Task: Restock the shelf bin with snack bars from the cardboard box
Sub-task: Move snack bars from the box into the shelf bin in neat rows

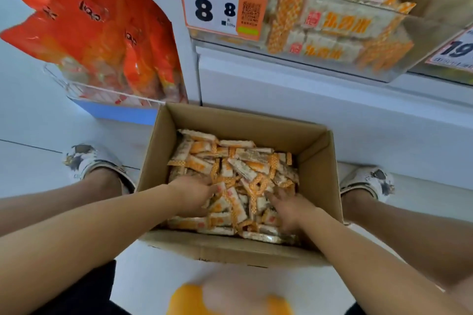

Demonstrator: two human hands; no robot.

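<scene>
An open cardboard box stands on the floor between my feet, filled with orange-and-white wrapped snack bars. Both my hands are down inside it. My left hand lies on the left side of the pile with its fingers dug in among the bars. My right hand presses into the pile at the right, fingers spread and partly buried. Whether either hand grips bars is hidden by the pile. Above, a clear shelf bin holds the same bars behind an orange price tag.
Red snack bags stand in a clear rack at the left, just beyond the box's far left corner. A white shelf base runs behind the box. A second price tag hangs at the right edge. My slippered feet flank the box.
</scene>
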